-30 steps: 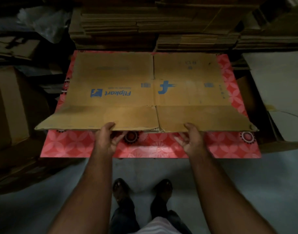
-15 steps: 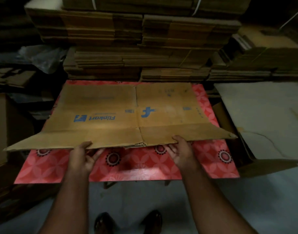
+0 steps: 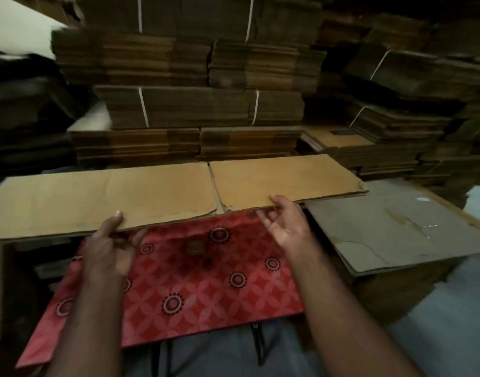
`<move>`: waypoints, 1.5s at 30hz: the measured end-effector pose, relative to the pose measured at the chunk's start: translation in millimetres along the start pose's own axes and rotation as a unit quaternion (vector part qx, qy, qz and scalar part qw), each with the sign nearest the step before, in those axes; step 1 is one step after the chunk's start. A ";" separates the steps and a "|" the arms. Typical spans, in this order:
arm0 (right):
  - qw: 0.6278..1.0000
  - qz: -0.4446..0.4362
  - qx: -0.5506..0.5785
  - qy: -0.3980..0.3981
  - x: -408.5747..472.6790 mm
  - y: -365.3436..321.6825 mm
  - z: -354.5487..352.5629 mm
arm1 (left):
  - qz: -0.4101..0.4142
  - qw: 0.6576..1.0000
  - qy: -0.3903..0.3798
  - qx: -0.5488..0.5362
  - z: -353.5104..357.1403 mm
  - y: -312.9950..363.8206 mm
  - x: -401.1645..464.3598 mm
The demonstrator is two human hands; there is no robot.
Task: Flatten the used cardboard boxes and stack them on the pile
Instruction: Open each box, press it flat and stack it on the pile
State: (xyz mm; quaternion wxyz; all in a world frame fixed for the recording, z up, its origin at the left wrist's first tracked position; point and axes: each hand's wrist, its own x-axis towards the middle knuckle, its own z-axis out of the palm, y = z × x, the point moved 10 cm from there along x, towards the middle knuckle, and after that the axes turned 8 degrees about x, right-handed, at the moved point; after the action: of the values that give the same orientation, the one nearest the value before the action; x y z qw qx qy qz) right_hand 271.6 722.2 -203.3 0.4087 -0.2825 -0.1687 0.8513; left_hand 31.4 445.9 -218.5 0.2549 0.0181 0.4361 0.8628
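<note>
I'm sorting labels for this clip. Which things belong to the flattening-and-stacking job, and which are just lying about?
Job: flattened box; left hand and right hand holding its near edge; strapped cardboard stacks.

Lying about: red patterned table; grey sheet.

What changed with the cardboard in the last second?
The flattened Flipkart box has been lifted off the red patterned table, near edge raised, so its print is now out of sight. The left hand and right hand still grip that edge. The bundled stacks behind are unchanged.

Two hands, one flattened box, one red patterned table.
</note>
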 end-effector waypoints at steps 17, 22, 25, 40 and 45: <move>0.984 -0.174 0.005 0.046 -44.0 -276.4 -97.7 | -0.025 0.992 -0.120 0.000 249.4 -119.6 -74.8; 0.980 -0.190 0.004 0.062 14.8 -395.8 -167.7 | -0.049 0.989 -0.138 -0.009 354.7 -241.3 -78.0; 0.979 -0.196 0.018 0.062 56.3 -468.7 -203.6 | -0.065 0.988 -0.141 -0.026 424.4 -308.2 -74.6; 0.939 0.009 -0.098 0.328 198.1 -450.5 -510.0 | -0.313 0.939 0.118 0.074 389.5 -659.0 -156.3; 0.929 -0.009 -0.145 0.340 220.2 -461.7 -532.5 | -0.182 0.945 0.254 0.092 300.9 -619.2 -137.9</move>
State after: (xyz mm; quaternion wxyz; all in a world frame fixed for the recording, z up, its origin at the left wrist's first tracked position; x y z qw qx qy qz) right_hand 767.0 1207.5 -456.8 0.4043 -0.6098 -0.1432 0.6665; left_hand 490.2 909.9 -477.7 0.2856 -0.2585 0.5597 0.7337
